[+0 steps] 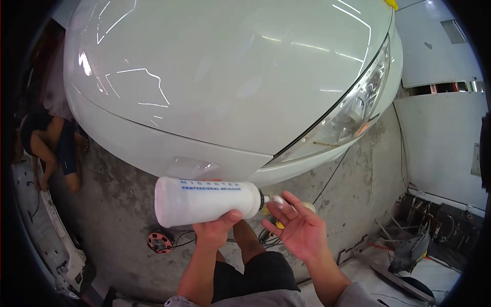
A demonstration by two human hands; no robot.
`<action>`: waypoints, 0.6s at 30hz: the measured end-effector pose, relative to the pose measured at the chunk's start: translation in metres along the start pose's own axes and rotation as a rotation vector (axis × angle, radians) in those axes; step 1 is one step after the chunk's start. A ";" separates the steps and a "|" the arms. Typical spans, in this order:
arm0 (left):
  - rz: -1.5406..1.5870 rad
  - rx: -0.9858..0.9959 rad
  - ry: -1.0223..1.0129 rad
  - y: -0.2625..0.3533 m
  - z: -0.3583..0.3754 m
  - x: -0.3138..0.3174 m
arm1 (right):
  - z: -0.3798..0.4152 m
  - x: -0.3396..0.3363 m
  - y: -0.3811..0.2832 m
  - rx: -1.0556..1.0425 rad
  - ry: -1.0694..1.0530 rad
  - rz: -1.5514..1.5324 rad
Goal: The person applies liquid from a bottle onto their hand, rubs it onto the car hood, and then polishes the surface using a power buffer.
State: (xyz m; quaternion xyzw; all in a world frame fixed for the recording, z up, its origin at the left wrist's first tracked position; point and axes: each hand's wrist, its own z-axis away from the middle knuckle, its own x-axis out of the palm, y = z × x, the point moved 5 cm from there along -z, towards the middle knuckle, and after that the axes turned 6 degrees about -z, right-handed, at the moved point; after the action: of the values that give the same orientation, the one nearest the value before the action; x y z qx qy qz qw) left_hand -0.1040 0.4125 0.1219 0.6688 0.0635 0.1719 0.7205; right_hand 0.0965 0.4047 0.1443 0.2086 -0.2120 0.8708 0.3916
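Note:
My left hand (pixel 214 231) grips a white squeeze bottle (pixel 204 203) from below, its thumb resting on the side. Blue lettering runs along the bottle, which lies nearly level with its black-collared nozzle pointing right. Just past the nozzle, my right hand (pixel 303 230) is palm up with its fingers apart. A blob of whitish cream (pixel 277 200) sits on its fingertips. Beyond both hands is the glossy white car hood (pixel 215 77), with a headlight (pixel 353 110) to the right and the bumper (pixel 138 146) below.
An orange cable reel (pixel 160 242) stands on the stained concrete floor with cables trailing from it. At the left, another person (pixel 51 140) crouches beside a white car panel (pixel 38 220). Metal parts (pixel 409 250) lie at the lower right, near white panels (pixel 442 138).

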 end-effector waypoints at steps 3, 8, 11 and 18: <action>0.283 -0.158 0.157 -0.024 0.010 -0.010 | -0.007 0.014 -0.037 -0.032 -0.181 -0.037; 0.917 -0.419 0.447 -0.026 -0.005 -0.016 | -0.043 0.086 -0.182 -0.994 -0.235 0.676; 1.103 -0.473 0.309 -0.029 -0.003 -0.021 | -0.075 0.121 -0.240 -1.366 -0.128 1.034; 1.144 -0.503 0.456 -0.035 0.001 -0.032 | -0.092 0.099 -0.213 -1.794 0.072 1.862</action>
State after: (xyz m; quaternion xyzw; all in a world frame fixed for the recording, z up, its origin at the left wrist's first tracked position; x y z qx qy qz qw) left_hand -0.1277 0.3998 0.0835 0.3556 -0.1928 0.6740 0.6181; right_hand 0.1826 0.6411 0.1646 -0.3741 -0.7728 0.3738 -0.3508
